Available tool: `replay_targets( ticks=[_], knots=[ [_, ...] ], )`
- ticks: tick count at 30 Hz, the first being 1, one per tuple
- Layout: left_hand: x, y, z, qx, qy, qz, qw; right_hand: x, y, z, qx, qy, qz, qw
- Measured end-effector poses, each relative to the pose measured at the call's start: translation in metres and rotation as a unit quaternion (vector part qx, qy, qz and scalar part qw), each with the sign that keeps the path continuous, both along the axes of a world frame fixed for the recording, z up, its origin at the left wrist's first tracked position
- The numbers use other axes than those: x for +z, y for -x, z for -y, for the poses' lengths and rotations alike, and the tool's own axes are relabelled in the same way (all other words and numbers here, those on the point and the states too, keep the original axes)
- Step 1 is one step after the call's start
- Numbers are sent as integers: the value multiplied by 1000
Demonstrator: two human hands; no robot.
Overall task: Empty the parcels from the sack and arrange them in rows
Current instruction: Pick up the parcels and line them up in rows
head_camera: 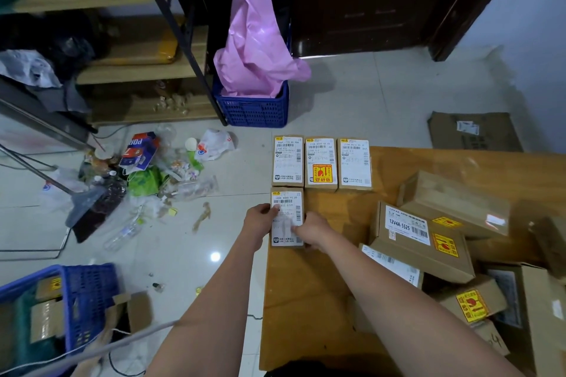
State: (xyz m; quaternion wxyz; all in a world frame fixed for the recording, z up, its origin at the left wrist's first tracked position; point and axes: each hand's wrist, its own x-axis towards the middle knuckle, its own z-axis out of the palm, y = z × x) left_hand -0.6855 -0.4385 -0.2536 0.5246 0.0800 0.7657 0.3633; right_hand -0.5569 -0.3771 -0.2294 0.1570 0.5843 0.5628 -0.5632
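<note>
A fourth parcel (287, 217) is being set down at the left edge of the cardboard sheet (309, 300), directly beneath the leftmost of the three parcels (321, 162) already lined up side by side in the first row. It is held from both sides: the left hand (260, 219) grips its left edge with fingers curled over the label, and the right hand (312, 231) grips its right edge and lower corner. The fingers of both are clamped on the parcel. It lies flat, label up, its top edge touching or just short of the parcel above — which of the two cannot be told.

To do this step well, the parcel should be squared so that its left edge runs in line with the one above and its label reads the same way. A thin, even gap would keep the rows tidy. Both hands are best lifted off together, so that the parcel is not dragged askew.

The pile (435, 239) of unsorted parcels lies to the right on the same sheet — most of the arranging seems yet to be done. No sack is plainly identifiable.
</note>
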Motion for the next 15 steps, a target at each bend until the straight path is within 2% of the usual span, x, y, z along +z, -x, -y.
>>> replay_targets(
  ticks=[13,15],
  knots=[
    [3,0,-3,-8,22,-15,1000,-2,-9,1,-3,1,-16,1000],
    [6,-3,-5,14,33,-81,996,2,-14,-2,15,-23,-13,1000]
  ],
)
